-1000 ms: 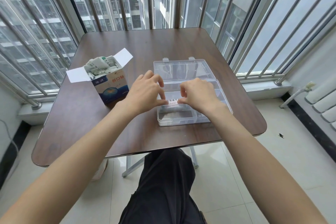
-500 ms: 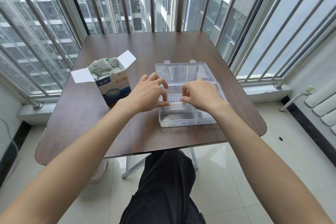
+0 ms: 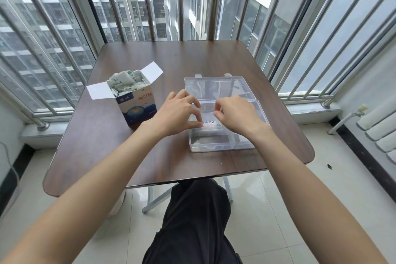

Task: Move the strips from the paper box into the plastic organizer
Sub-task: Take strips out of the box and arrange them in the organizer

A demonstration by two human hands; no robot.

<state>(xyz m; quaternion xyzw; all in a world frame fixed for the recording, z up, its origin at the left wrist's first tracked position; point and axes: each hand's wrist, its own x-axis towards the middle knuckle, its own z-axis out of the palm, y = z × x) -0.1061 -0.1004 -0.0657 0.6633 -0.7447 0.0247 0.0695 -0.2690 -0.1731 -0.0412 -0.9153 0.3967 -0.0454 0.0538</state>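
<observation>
- Head view: a dark wooden table (image 3: 192,60) is seen from above, balcony railing behind it.
- The paper box (image 3: 137,105) stands on the table's left part, flaps open, packed with wrapped strips (image 3: 126,82) (pretty crammed in there).
- The plastic organizer (image 3: 220,135) lies just right of the box, clear lid folded back flat.
- One strip (image 3: 211,123) is held over the organizer's middle compartment, its left end pinched by the left hand (image 3: 177,113).
- The right hand (image 3: 237,115) is curled at the strip's right end; actual grip can't be told, fingertips are hidden.
</observation>
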